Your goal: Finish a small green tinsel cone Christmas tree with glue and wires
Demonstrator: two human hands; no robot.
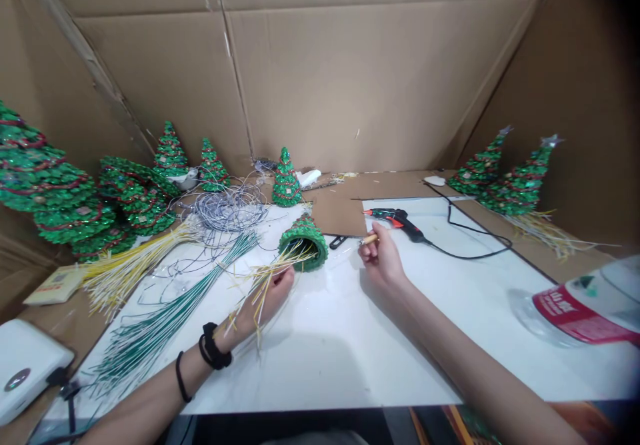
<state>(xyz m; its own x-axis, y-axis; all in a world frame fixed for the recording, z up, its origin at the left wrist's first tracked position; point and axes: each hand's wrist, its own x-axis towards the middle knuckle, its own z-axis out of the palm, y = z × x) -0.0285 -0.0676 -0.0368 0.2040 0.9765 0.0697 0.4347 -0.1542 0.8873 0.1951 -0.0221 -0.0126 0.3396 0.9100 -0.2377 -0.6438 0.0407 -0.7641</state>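
A small green tree [303, 242] lies on its side on the white board, its hollow open base facing me. Yellow and white strands [265, 282] stick out of that hollow and drape over my left hand [281, 288]. That hand is at the lower left edge of the tree, its fingers partly hidden by the strands. To the right of the tree, my right hand [379, 256] is closed around a small tool with a light wooden handle [370, 239]. Just beyond my right hand, a black and orange glue gun [399, 221] rests on the board.
Bundles of green wires [170, 318] and yellow-white wires [135, 265] lie left, beside a tangled grey wire coil [227, 208]. Decorated trees [45, 178] stand at left, more [523, 178] at right. A bottle [575, 312] lies at right; a white device [30, 368] sits lower left.
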